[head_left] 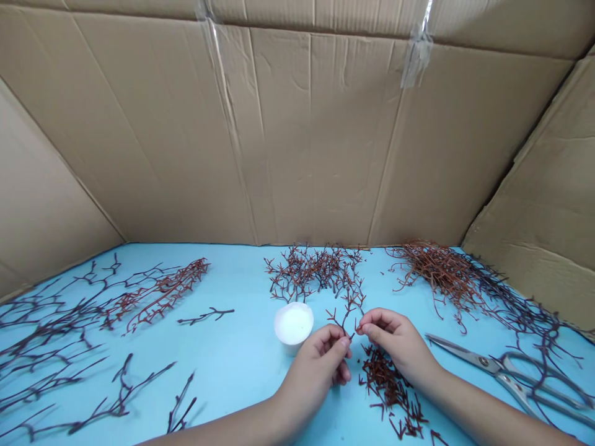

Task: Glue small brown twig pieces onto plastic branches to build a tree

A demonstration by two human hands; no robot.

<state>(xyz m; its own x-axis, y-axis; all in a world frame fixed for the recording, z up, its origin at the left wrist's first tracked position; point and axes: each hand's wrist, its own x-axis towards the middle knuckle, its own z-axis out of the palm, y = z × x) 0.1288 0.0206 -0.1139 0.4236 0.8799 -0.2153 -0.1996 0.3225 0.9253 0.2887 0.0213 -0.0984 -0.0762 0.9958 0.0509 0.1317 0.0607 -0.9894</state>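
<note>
My left hand (318,362) is closed in a pinch on the lower stem of a dark branched twig (344,317), whose thin reddish-brown tips fan out above the fingers. Close beside it on the right, my right hand (400,344) pinches a short reddish-brown twig piece (356,326) next to the dark stem; I cannot tell whether the two touch. Below my right hand lies a heap of short cut reddish-brown pieces (388,381). A small white cup (294,331) with white contents stands just left of the twig.
Behind the hands lies a cluster of branched twigs (311,269). Dark branches (60,322) and reddish stems (162,288) spread at left. A tangle of reddish stems (437,269) lies back right, above open scissors (486,364). Cardboard walls (307,136) enclose the blue tabletop (232,365).
</note>
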